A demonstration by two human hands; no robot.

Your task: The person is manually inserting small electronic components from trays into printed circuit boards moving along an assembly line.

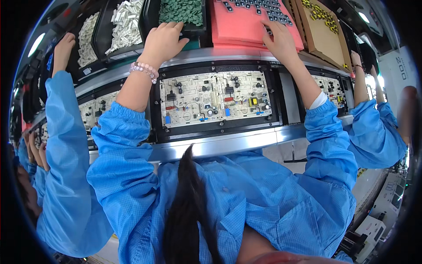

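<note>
My left hand (163, 43), with a beaded bracelet at the wrist, reaches to the front edge of a black bin of green disc-shaped components (182, 12). Its thumb stands apart from the fingers, and nothing shows in its grasp. Over pink foam sheets (233, 31) at the right, my right hand (280, 43) has its index finger and thumb bent around a small black component. More black components (274, 15) sit in rows on the foam. Between my forearms lies a black fixture (274, 94) holding a pale circuit board (215, 97) with mounted parts.
Two black bins of white parts (126, 26) stand to the left; a cardboard box (324, 42) with yellow-black parts (323, 15) is at the right. A metal rail (250, 140) runs along the near edge. Co-workers' blue sleeves (66, 132) flank me, one co-worker's hand (65, 46) at the left bins.
</note>
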